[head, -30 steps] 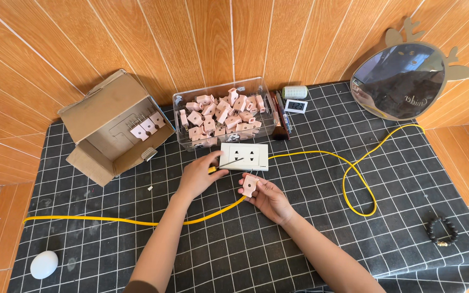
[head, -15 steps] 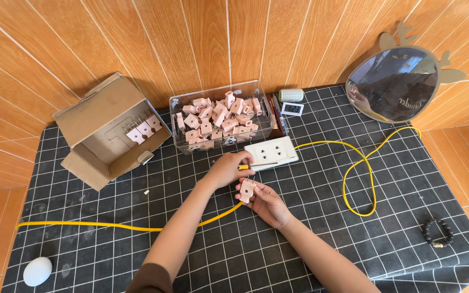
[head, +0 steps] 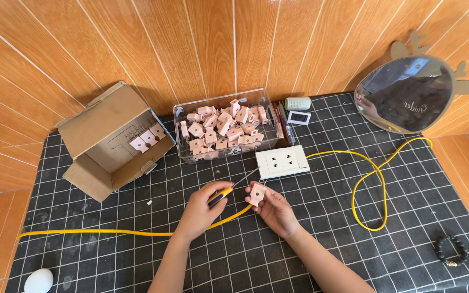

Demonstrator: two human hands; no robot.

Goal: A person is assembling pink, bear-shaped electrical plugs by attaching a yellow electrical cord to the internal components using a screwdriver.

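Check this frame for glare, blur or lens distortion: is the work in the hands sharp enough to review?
Head view: even daylight, soft shadows; the left hand with a yellow-handled tool and the right hand holding a pink part are sharp. Wide-angle bending shows at the table edges. The mirror reflects the room, without harsh glare.

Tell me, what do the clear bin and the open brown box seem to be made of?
The clear bin looks like glossy transparent plastic: the pink parts show through its walls. The brown box looks like matte cardboard, with folded flaps.
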